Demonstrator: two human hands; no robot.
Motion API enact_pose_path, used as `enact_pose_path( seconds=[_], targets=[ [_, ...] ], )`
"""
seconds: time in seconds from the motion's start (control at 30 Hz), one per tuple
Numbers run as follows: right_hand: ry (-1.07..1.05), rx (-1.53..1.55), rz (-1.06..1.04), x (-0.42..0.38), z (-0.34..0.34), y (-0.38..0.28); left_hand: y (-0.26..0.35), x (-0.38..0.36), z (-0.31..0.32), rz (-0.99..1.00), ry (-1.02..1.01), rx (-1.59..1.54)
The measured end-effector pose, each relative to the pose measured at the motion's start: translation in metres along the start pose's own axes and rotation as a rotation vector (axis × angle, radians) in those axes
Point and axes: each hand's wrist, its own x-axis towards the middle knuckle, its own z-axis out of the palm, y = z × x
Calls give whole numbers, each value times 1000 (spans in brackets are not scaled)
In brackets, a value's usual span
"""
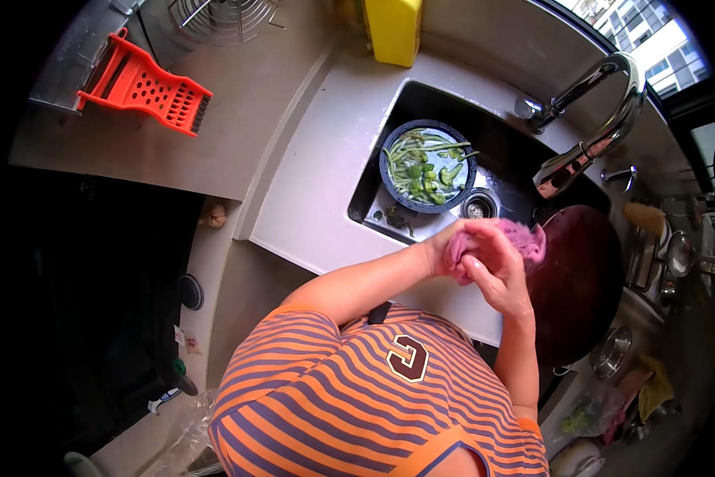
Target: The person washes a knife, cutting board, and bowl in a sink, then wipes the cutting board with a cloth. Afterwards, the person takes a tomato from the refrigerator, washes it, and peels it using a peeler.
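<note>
My left hand (pixel 442 245) and my right hand (pixel 502 274) are together in front of my body, closed around a crumpled pink cloth (pixel 530 241). Part of the cloth sticks out to the right, past the right hand's fingers. The left fingers are mostly hidden by the cloth and the right hand. Both hands are over the near edge of the sink (pixel 368 187). In the sink, just beyond them, a dark round bowl (pixel 387 178) holds water, green beans and pieces of broccoli (pixel 427 173).
A chrome faucet (pixel 588 151) arches over the sink beside a drain strainer (pixel 478 207). To the right stands a large dark red round board or lid (pixel 576 286). An orange grater (pixel 152 87) lies far left, and a yellow container (pixel 394 32) is at the back.
</note>
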Motion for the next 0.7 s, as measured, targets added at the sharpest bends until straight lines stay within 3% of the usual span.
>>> enact_pose_path(
  seconds=[0.03, 0.1, 0.13, 0.17, 0.2, 0.23, 0.27, 0.3, 0.37, 0.43, 0.5, 0.57, 0.67, 0.7],
  targets=[
    [-2, -8, -49, -3, 0, -3, 15, -9, 6, 151, -11, 168],
    [140, 23, -61, -13, -6, -10, 49, -31, 17, 402, 191, 459],
    [199, 38, -41, -18, -13, -7, 69, -44, 27, 667, 293, 680],
    [258, 53, -19, -23, -21, -2, 89, -57, 43, 843, 271, 684],
    [288, 62, 25, -27, -30, 4, 121, -80, 39, 865, 533, 1039],
    [318, 73, 71, -31, -34, 8, 149, -97, 49, 1022, 652, 1370],
    [350, 86, 65, -31, -32, 8, 186, -116, 42, 1367, 805, 2164],
    [343, 79, 67, -32, -31, 10, 200, -136, 44, 1117, 1307, 2532],
    [328, 63, 63, -33, -32, 14, 234, -180, 19, 1018, 1682, 3106],
    [343, 88, 60, -33, -27, 16, 230, -217, -6, 801, 1506, 3407],
    [350, 105, 67, -32, -26, 19, 212, -240, -61, 623, 1371, 3334],
    [328, 126, 64, -35, -26, 26, 182, -247, -86, 571, 1321, 3221],
    [343, 112, 85, -45, -28, 29, 178, -237, -70, 383, 1508, 2563],
    [351, 122, 101, -47, -30, 32, 184, -229, -66, 573, 1474, 2609]
  ],
)
